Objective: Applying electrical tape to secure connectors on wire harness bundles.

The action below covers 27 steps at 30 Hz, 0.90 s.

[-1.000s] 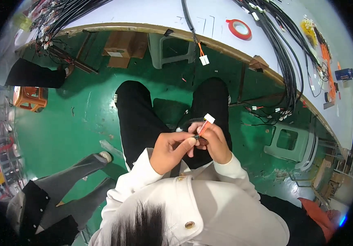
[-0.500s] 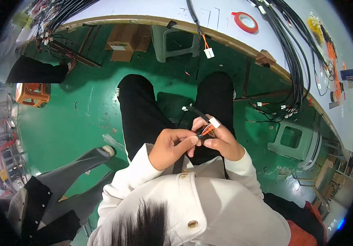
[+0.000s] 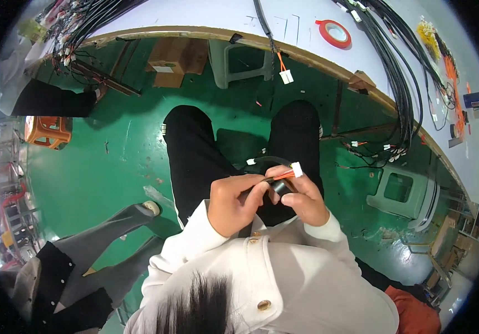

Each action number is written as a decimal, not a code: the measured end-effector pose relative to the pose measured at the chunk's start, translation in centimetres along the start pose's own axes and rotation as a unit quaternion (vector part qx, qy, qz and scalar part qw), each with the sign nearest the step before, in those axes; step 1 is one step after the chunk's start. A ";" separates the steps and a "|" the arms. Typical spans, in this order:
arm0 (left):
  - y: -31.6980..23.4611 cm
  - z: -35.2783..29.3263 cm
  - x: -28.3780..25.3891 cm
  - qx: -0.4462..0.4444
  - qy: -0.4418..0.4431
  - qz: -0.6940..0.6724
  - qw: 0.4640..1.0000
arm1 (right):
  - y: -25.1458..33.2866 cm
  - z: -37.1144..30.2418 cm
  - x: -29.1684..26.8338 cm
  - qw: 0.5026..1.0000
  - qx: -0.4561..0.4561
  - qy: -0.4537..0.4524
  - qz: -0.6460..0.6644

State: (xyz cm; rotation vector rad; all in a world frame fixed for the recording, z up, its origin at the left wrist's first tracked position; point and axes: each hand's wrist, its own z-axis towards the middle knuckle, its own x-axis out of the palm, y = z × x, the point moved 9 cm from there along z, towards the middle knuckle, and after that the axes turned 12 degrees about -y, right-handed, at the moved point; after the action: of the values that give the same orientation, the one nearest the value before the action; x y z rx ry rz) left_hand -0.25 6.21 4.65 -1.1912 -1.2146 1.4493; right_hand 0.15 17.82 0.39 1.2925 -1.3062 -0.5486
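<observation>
Over my lap, both hands work on a wire harness with orange wires and a white connector. My left hand pinches its dark cable between thumb and fingers, just left of the orange wires. My right hand grips a small black roll, which looks like tape, close under the wires. The white connector stands out above the right fingers. Behind the hands a black cable curves left to a smaller white connector. Fingers hide part of the harness and the roll.
Ahead runs a white worktable, bearing red tape and bundles of black cable. A cable with a white plug hangs off its edge. Stools stand on the green floor. Another person's legs are at left.
The black roll now shows between my hands, under the wires. The white connector has turned more upright. The view has shifted slightly.
</observation>
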 end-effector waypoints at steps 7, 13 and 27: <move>-1.9 -0.6 0.0 0.256 -0.075 0.205 0.942 | -0.1 -1.5 -1.3 0.990 0.040 -0.130 -0.024; -1.2 -0.6 0.6 0.289 -0.046 0.255 0.922 | 0.4 -1.7 -0.5 0.982 0.124 -0.104 0.100; 3.4 -1.2 0.5 -0.205 0.176 -0.085 0.959 | -0.4 1.2 -0.2 0.997 0.034 0.046 0.046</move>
State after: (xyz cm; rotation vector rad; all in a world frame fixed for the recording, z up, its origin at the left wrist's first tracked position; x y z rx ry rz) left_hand 0.71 6.41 1.20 -1.5041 -1.3596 0.8325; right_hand -0.80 17.39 -0.32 1.2905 -1.3106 -0.3796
